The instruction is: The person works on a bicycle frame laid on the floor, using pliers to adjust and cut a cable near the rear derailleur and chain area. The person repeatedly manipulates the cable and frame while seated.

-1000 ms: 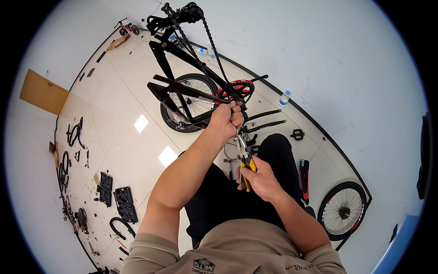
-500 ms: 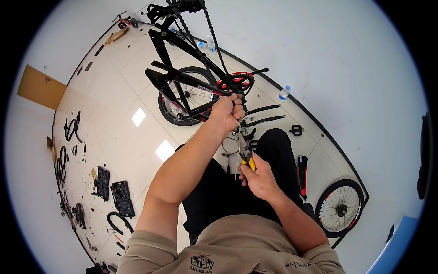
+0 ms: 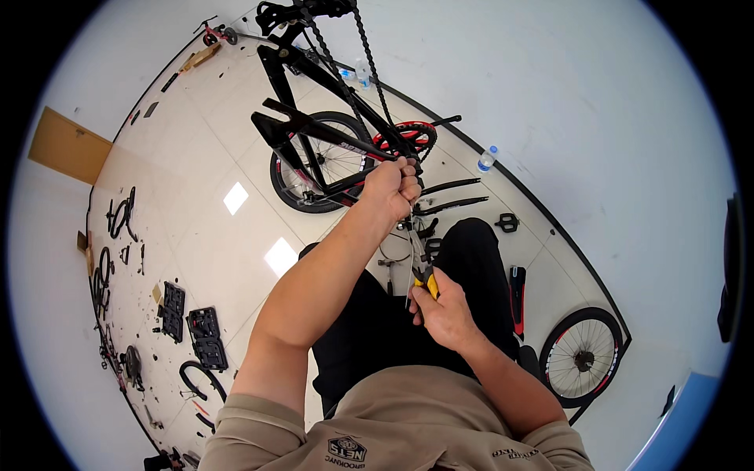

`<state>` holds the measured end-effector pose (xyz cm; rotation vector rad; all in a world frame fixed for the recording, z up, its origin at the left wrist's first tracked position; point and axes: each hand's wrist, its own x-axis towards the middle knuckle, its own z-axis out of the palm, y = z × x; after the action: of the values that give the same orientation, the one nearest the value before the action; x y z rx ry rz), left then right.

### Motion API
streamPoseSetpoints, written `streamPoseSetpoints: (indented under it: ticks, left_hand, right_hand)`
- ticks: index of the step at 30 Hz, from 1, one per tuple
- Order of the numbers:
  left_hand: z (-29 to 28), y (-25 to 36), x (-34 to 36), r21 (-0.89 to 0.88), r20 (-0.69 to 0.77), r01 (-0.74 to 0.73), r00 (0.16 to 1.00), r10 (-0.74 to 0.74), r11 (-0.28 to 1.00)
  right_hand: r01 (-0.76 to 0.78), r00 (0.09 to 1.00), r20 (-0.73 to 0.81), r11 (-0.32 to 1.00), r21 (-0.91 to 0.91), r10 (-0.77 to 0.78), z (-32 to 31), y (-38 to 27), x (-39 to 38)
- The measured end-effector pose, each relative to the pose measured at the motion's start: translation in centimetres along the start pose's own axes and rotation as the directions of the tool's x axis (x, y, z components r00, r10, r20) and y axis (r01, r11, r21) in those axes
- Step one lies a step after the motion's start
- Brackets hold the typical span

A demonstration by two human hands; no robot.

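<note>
The left hand (image 3: 392,188) is clenched just above centre, its forearm (image 3: 338,271) slanting from lower left; the right hand (image 3: 448,311), lower and rightward, curls inward.

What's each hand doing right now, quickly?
Left hand: closed, at the black bike frame; what it grips cannot be told.
Right hand: closed, holding yellow-handled pliers.

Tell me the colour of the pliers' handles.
The handles are yellow and black; head view shows it.

Wide head-height view, facing downward
</note>
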<state>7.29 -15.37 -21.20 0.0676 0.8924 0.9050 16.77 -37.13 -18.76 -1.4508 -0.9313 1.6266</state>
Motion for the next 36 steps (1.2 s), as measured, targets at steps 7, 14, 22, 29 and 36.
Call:
streamPoseSetpoints:
  ticks: [7, 14, 22, 29, 36]
  left_hand:
    - [0.5, 0.1, -0.3, -0.024, -0.013, 0.01, 1.0, -0.01, 1.0]
    - [0.7, -0.4, -0.7, -0.001, -0.004, 0.02, 1.0, -0.02, 1.0]
    - [0.1, -0.2, 0.0, -0.011, 0.033, 0.033, 0.999, -0.033, 0.999]
    - [0.8, 0.6, -1.0, -0.083, 0.085, 0.056, 0.995, -0.049, 0.995]
    - [0.2, 1.0, -3.8, 0.091, 0.204, 0.099, 0.972, -0.116, 0.991]
  right_hand:
    - [0.022, 1.0, -0.016, 0.994, -0.106, -0.024, -0.5, 1.3, -1.5]
    - [-0.087, 0.996, -0.037, 0.995, -0.043, 0.085, -1.0, 0.1, -3.9]
    - [-0.067, 0.998, 0.003, 0.995, -0.071, 0.068, -1.2, 1.1, -6.1]
    - [0.0, 1.0, -0.01, 0.993, -0.116, -0.001, -0.8, 1.5, -5.1]
    - [0.113, 0.992, -0.033, 0.963, -0.243, -0.124, -1.3, 2.7, -4.2]
